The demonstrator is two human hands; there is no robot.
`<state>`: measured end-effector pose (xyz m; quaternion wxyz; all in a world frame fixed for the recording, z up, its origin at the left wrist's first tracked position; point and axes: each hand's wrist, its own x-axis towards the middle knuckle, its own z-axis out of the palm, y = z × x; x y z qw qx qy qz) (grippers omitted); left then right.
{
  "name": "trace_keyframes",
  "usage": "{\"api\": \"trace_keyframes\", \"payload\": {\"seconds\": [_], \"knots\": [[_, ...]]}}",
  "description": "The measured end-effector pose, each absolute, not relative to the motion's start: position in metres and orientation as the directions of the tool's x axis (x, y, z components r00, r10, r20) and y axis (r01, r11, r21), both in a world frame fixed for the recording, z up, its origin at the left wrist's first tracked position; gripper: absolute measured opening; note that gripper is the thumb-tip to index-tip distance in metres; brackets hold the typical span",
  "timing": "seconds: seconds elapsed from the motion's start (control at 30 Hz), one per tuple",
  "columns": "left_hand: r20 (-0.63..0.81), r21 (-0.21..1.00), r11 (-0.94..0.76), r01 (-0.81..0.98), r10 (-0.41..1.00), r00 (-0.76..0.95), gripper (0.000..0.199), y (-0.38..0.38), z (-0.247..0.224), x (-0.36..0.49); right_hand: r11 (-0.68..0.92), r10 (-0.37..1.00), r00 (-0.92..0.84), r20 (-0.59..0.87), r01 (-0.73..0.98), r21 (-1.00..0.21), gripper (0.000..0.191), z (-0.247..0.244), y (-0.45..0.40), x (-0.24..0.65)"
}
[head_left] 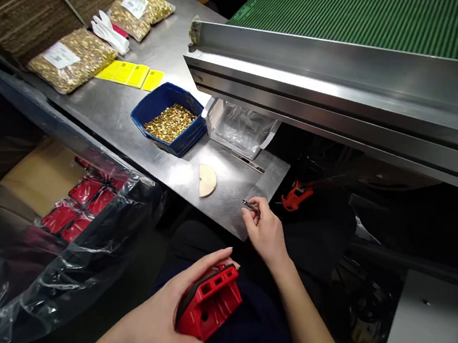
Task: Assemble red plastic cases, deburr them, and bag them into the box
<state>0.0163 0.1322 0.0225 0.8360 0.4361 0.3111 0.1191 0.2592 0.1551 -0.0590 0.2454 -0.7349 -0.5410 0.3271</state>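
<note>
My left hand (159, 310) is wrapped round a red plastic housing (214, 306) with a black side, its hollow, ribbed face turned up and to the right. Over the near corner of the metal table, my right hand (266, 229) pinches a small dark metal tool (250, 206); its exact kind is too small to make out. On the table to the left of that hand lies a flat tan disc with a notch (206, 181). Farther back, a blue bin (147, 108) holds many small brass-coloured parts (170, 123).
A grey bin lined with clear plastic (242, 128) sits beneath the metal conveyor edge (337, 104). Bags of brass parts (76, 58), yellow labels (130, 74) and white gloves (109, 33) lie at the back left. Red parts fill a plastic-lined box (85, 190); an orange tool (296, 196) hangs right.
</note>
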Motion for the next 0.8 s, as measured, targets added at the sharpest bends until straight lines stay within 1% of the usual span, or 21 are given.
{"api": "trace_keyframes", "payload": {"seconds": [0.07,0.13,0.17,0.23,0.3,0.33,0.37,0.43,0.47,0.53,0.63,0.73,0.77,0.8], "knots": [[-0.413,0.793,0.607,0.047,0.48,0.774,0.108,0.133,0.021,0.014,-0.283,0.959,0.175,-0.222,0.561,-0.778,0.025,-0.055,0.149,0.26],[-0.431,0.755,0.656,0.007,0.488,0.759,0.108,0.132,0.019,0.014,-0.283,0.959,0.141,-0.245,0.453,-0.845,0.031,-0.054,0.142,0.261],[-0.449,0.731,0.682,-0.021,0.503,0.739,0.107,0.132,0.017,0.014,-0.289,0.957,0.129,-0.258,0.43,-0.855,0.034,-0.055,0.14,0.261],[-0.5,0.683,0.724,-0.093,0.557,0.663,0.102,0.132,0.012,0.017,-0.301,0.953,0.131,-0.272,0.481,-0.823,0.037,-0.059,0.137,0.262],[-0.589,0.608,0.769,-0.198,0.604,0.538,0.091,0.135,0.007,0.021,-0.298,0.954,0.152,-0.259,0.592,-0.749,0.031,-0.064,0.139,0.261],[-0.651,0.536,0.801,-0.266,0.593,0.474,0.084,0.137,0.004,0.025,-0.29,0.956,0.16,-0.246,0.638,-0.714,0.027,-0.067,0.143,0.259],[-0.719,0.437,0.832,-0.342,0.551,0.423,0.077,0.14,0.002,0.028,-0.28,0.959,0.166,-0.229,0.668,-0.689,0.024,-0.069,0.148,0.257],[-0.837,0.214,0.852,-0.477,0.412,0.36,0.068,0.146,0.0,0.034,-0.256,0.967,0.179,-0.183,0.716,-0.65,0.023,-0.075,0.162,0.252],[-0.871,0.126,0.84,-0.527,0.348,0.346,0.066,0.149,-0.001,0.037,-0.24,0.971,0.183,-0.154,0.741,-0.627,0.024,-0.078,0.17,0.248],[-0.902,0.025,0.804,-0.595,0.275,0.333,0.064,0.153,-0.002,0.04,-0.206,0.978,0.182,-0.1,0.783,-0.586,0.025,-0.085,0.186,0.243],[-0.898,-0.018,0.772,-0.635,0.267,0.35,0.06,0.154,0.0,0.043,-0.171,0.983,0.175,-0.046,0.816,-0.553,0.029,-0.093,0.199,0.241],[-0.889,-0.032,0.759,-0.65,0.275,0.365,0.058,0.152,0.002,0.045,-0.158,0.983,0.183,-0.009,0.822,-0.547,0.037,-0.086,0.192,0.244],[-0.891,-0.034,0.756,-0.653,0.274,0.363,0.058,0.152,0.002,0.045,-0.145,0.984,0.179,0.002,0.803,-0.579,0.035,-0.08,0.186,0.244],[-0.894,-0.033,0.754,-0.655,0.271,0.357,0.058,0.152,0.002,0.046,-0.126,0.986,0.169,0.006,0.76,-0.638,0.03,-0.072,0.179,0.244]]}}
